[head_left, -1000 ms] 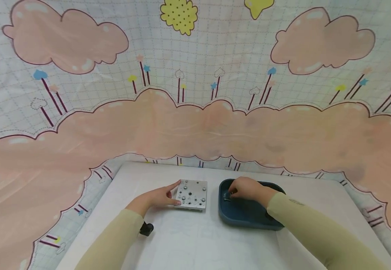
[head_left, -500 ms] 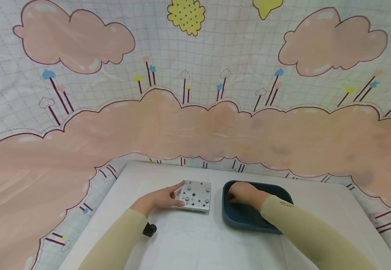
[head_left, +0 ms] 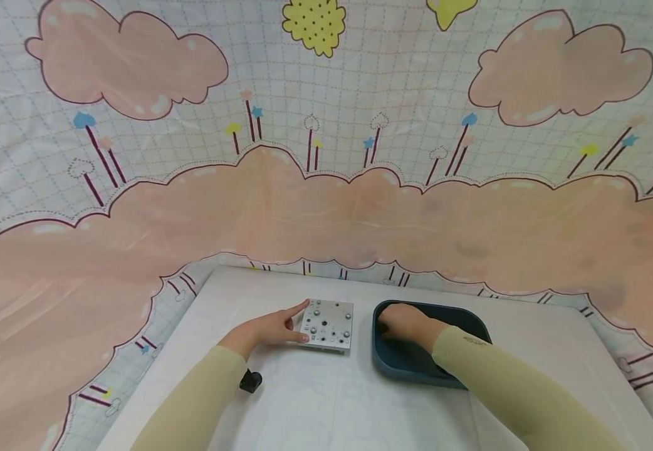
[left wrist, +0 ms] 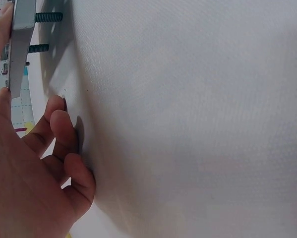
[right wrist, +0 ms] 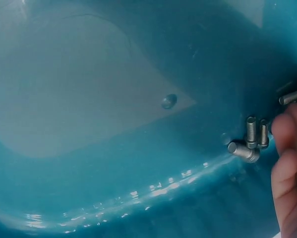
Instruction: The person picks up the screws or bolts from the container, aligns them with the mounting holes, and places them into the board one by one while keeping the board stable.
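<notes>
A square silver metal plate (head_left: 328, 324) with holes and bolt heads on its face sits mid-table. My left hand (head_left: 272, 329) grips its left edge, index finger at the far corner and thumb at the near one. In the left wrist view, threaded bolts (left wrist: 49, 18) stick out from the plate's underside, and the other fingers curl loosely below it. My right hand (head_left: 408, 326) reaches into the left end of a dark blue tray (head_left: 417, 376). In the right wrist view its fingertips pinch a small screw (right wrist: 291, 97); several screws (right wrist: 251, 131) lie beside them in the corner.
A small black object (head_left: 251, 381) lies by the left forearm, partly hidden by the sleeve. The white table (head_left: 304, 407) carries everything, and a patterned cloth (head_left: 326, 213) hangs behind it. One small round spot (right wrist: 169, 101) shows on the tray floor.
My right hand has gone deeper into the tray's left corner, and the small piece seen by its fingers a second ago is now hidden in the head view. The left hand keeps its hold.
</notes>
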Available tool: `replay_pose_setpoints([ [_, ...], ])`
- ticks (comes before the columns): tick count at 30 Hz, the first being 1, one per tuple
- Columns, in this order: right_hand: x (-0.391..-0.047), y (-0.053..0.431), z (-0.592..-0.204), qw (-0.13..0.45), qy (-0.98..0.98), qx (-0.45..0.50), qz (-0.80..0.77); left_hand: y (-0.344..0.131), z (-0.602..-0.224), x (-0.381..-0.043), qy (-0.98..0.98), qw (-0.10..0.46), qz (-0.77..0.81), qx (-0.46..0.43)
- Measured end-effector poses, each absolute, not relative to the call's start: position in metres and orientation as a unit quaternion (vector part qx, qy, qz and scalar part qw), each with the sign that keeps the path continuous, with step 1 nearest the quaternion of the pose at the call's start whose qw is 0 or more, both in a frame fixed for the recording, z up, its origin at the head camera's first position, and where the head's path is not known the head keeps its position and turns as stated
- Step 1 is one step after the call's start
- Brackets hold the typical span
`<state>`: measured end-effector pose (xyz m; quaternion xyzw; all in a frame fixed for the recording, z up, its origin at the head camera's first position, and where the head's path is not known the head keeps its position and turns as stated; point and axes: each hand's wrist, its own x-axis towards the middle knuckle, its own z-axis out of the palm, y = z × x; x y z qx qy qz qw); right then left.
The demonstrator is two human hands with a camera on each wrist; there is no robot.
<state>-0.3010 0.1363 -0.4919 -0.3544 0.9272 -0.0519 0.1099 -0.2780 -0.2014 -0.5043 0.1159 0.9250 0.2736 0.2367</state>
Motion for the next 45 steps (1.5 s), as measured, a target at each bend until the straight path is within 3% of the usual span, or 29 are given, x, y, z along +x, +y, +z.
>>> replay_pose_setpoints([
  [14,-0.302,0.138,-0.491,0.112,0.930,-0.349,-0.039,-0.198,-0.503,-0.277,0.924,0.237,0.281,0.110],
  [23,-0.304,0.153,-0.471,0.162,0.928,-0.315,-0.112,-0.202,-0.501,-0.276,0.919,0.241,0.293,0.107],
  [35,-0.302,0.178,-0.452,0.161,0.918,-0.297,-0.207,-0.206,-0.504,-0.276,0.919,0.233,0.297,0.113],
  [45,-0.309,0.165,-0.432,0.171,0.907,-0.236,-0.305,-0.199,-0.502,-0.276,0.919,0.234,0.296,0.115],
])
